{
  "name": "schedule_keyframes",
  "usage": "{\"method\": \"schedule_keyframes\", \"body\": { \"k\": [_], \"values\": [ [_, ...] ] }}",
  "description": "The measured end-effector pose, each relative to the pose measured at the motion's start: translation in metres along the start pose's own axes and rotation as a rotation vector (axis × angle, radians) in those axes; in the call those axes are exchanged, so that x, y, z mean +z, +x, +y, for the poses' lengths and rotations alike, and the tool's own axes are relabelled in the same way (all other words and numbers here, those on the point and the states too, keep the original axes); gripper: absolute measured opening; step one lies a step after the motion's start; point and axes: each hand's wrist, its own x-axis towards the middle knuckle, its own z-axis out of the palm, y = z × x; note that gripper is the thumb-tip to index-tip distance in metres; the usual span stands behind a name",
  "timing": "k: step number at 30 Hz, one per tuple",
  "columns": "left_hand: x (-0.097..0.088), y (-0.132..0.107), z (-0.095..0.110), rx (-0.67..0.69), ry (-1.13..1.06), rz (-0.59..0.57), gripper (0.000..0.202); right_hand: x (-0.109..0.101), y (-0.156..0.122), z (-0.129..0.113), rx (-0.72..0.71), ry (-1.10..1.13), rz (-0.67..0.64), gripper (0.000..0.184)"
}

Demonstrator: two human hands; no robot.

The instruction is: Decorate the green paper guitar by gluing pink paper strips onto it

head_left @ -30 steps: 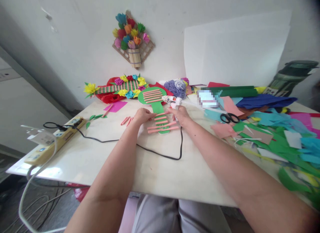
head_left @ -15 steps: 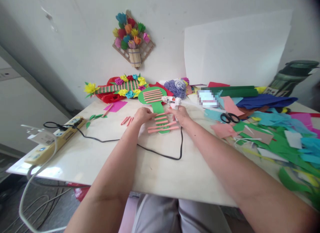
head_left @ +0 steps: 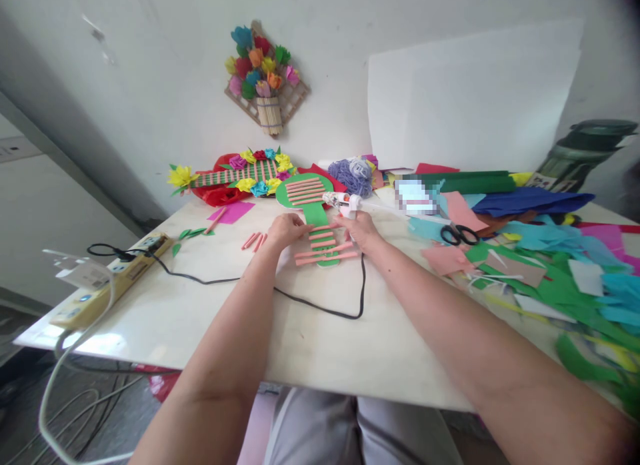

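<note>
A green paper cut-out [head_left: 317, 215], round at the far end with a long stem, lies on the white table [head_left: 300, 332]. Pink rolled paper sticks [head_left: 325, 246] are laid across it. My left hand [head_left: 286, 230] rests at the stem's left side, fingers curled onto the end of a pink stick. My right hand [head_left: 361, 230] is at the stem's right side, closed around a white glue gun [head_left: 345, 202] whose nozzle points left toward the green round part. The gun's black cord [head_left: 345, 312] loops over the table toward me.
A yellow power strip [head_left: 107, 275] sits at the left edge with cables hanging down. Loose pink sticks [head_left: 253, 240] lie left of my hand. Black scissors [head_left: 459, 235] and heaps of coloured paper scraps [head_left: 550, 265] fill the right. A flower craft [head_left: 240, 175] lies at the back.
</note>
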Motion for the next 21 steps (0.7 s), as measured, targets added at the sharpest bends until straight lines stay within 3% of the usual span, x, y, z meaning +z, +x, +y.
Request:
{"method": "schedule_keyframes", "body": {
  "k": [4, 10, 14, 21],
  "values": [
    [0.000, -0.001, 0.002, -0.002, 0.054, 0.061, 0.034, 0.000, 0.000, 0.000, -0.003, 0.010, 0.009, 0.023],
    [0.008, -0.010, 0.014, 0.035, 0.222, 0.281, 0.050, 0.000, 0.000, 0.000, 0.013, 0.037, 0.003, 0.021],
    [0.015, -0.012, 0.017, 0.033, 0.230, 0.265, 0.066, 0.000, -0.001, 0.000, 0.010, 0.057, 0.002, 0.021],
    [0.018, -0.008, 0.015, 0.017, 0.258, 0.227, 0.073, -0.001, -0.002, 0.001, -0.025, 0.046, -0.025, 0.025]
  ]
}}
